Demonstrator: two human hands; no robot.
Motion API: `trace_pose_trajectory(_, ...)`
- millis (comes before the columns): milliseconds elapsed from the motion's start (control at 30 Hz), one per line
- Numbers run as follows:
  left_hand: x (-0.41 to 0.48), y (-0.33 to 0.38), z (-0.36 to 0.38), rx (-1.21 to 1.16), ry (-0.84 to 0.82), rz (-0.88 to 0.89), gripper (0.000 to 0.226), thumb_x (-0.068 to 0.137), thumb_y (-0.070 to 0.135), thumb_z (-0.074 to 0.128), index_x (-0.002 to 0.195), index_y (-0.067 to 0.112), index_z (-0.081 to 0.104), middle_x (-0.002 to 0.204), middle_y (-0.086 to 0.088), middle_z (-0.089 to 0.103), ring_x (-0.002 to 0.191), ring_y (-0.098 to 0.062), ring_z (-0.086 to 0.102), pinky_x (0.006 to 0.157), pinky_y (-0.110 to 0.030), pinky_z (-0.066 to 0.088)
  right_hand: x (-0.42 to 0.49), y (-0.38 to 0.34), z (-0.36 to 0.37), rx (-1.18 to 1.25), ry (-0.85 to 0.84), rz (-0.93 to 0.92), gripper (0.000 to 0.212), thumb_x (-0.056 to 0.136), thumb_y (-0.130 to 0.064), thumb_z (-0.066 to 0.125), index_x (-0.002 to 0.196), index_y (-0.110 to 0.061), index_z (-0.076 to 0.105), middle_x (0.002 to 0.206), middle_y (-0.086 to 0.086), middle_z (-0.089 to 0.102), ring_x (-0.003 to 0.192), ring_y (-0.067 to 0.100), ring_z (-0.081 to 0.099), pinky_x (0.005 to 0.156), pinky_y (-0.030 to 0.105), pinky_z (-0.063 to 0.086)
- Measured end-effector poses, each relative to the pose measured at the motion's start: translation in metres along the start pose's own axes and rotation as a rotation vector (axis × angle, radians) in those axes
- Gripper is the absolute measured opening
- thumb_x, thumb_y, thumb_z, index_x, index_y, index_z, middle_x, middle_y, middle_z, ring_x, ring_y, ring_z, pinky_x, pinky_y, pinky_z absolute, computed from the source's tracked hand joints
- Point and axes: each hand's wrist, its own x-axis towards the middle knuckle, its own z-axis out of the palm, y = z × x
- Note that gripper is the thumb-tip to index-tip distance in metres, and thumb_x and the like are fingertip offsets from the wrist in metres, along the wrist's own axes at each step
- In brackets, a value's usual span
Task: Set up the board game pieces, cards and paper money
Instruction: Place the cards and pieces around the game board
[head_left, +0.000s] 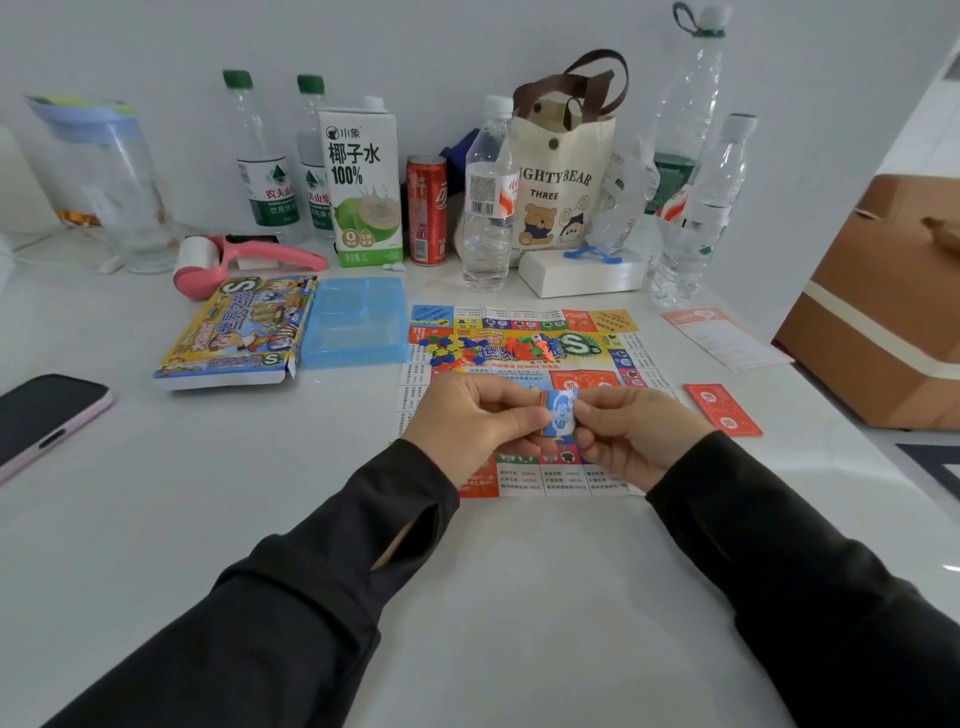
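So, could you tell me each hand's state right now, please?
Left hand: gripping the small blue-topped stack.
Right hand: pinching the same stack's other end.

A single wide-angle head-worn view looks forward and down from close above the white surface (519, 597), facing the wall (467, 41) behind the game board (644, 358).

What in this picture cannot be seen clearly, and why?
Head view:
The blue bundle, pinched by left hand and right hand: they cover most of it.
The game board: hands hide its near squares; print too small.
The plastic pieces on it: too small to count.
The phone: cut by left edge.
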Motion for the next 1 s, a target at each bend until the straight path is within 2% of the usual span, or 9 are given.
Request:
trace_pose_trajectory(167,0.000,0.001,0.002,-0.038,-0.026,-0.012,0.014,0.079,-0.008,0.061,0.073,0.004,0.063,0.051,-0.003,0.065,0.047,-0.012,0.064,0.048,-0.015,0.051,0.001,0.004,-0.001,0.117,-0.088,0.055,0.020,0.093,0.001,0.041,0.089,0.003,0.060,0.055,0.009,0.060,0.037,0.005,0.049,0.037,0.015,0.045)
trace_pose_trajectory(333,0.000,0.002,0.005,-0.130,-0.013,-0.022,0.012,0.080,-0.007,0.059,0.074,0.003,0.062,0.051,-0.003,0.065,0.044,-0.011,0.062,0.045,-0.013,0.049,0.001,0.008,-0.002,0.267,-0.177,0.077,0.020,0.089,0.000,0.038,0.094,0.004,0.057,0.048,0.006,0.055,0.035,0.006,0.046,0.035,0.013,0.042)
trace_pose_trajectory(467,-0.001,0.002,0.008,-0.162,-0.013,-0.021,0.012,0.081,-0.008,0.057,0.074,0.001,0.061,0.050,-0.003,0.064,0.043,-0.010,0.062,0.044,-0.013,0.048,0.000,0.010,-0.001,0.309,-0.226,0.073,0.025,0.071,-0.003,0.049,0.093,0.004,0.060,0.048,0.006,0.055,0.034,0.005,0.045,0.035,0.012,0.041)
trace_pose_trajectory(533,-0.001,0.002,0.008,-0.166,-0.014,-0.020,0.013,0.081,-0.008,0.057,0.073,0.001,0.061,0.050,-0.003,0.064,0.043,-0.010,0.062,0.043,-0.012,0.048,0.003,0.012,-0.002,0.337,-0.273,0.068,0.024,0.062,-0.002,0.070,0.084,0.005,0.067,0.049,0.007,0.055,0.036,0.006,0.046,0.035,0.013,0.043)
trace_pose_trajectory(600,-0.002,0.003,0.008,-0.158,-0.020,-0.015,0.013,0.081,-0.008,0.057,0.073,0.002,0.061,0.050,-0.003,0.064,0.043,-0.010,0.062,0.044,-0.013,0.048,0.005,0.014,-0.004,0.364,-0.346,0.055,0.049,0.034,-0.001,0.090,0.079,0.005,0.070,0.051,0.009,0.056,0.037,0.008,0.048,0.036,0.015,0.044)
trace_pose_trajectory(667,-0.002,0.004,0.008,-0.147,-0.030,-0.006,0.014,0.081,-0.009,0.057,0.072,0.002,0.061,0.049,-0.003,0.064,0.043,-0.010,0.062,0.044,-0.012,0.048,0.005,0.014,-0.005,0.355,-0.379,0.040,0.058,0.022,-0.003,0.093,0.076,0.004,0.072,0.050,0.008,0.055,0.037,0.009,0.047,0.036,0.015,0.043)
trace_pose_trajectory(800,-0.003,0.004,0.007,-0.136,-0.045,-0.001,0.016,0.080,-0.010,0.057,0.071,0.003,0.061,0.049,-0.004,0.063,0.043,-0.011,0.062,0.044,-0.013,0.048,0.007,0.015,-0.006,0.353,-0.407,0.008,0.056,0.023,-0.005,0.094,0.074,0.004,0.072,0.048,0.008,0.053,0.037,0.009,0.046,0.035,0.016,0.042)
trace_pose_trajectory(1000,-0.003,0.004,0.006,-0.103,-0.057,0.007,0.015,0.080,-0.009,0.057,0.071,0.003,0.061,0.049,-0.004,0.064,0.044,-0.011,0.063,0.045,-0.013,0.049,0.012,0.018,-0.008,0.349,-0.426,-0.010,0.062,0.027,-0.005,0.094,0.082,0.008,0.070,0.049,0.010,0.054,0.039,0.010,0.046,0.036,0.017,0.043)
